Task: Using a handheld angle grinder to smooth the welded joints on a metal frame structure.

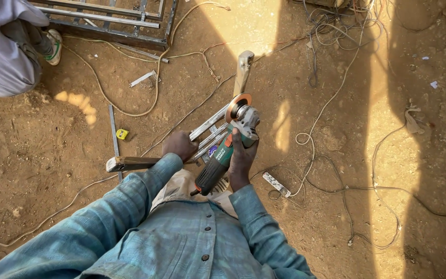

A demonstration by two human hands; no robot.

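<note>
My right hand (242, 160) grips a green and black angle grinder (222, 157) whose orange-rimmed disc (238, 106) points up and away from me. The disc sits beside an upright metal tube (243, 71). My left hand (179, 144) presses down on a welded frame of square metal tubes (207, 132) lying on the dirt. One frame bar (130, 163) runs out to the left under my sleeve. Both arms wear a blue denim shirt.
Another person (6, 46) crouches at the top left next to a metal grille (107, 20). Tangled cables (331, 103) cross the dirt, with a power strip (276, 184) to my right. A yellow tape measure (122, 134) and loose metal offcuts (144, 78) lie at the left.
</note>
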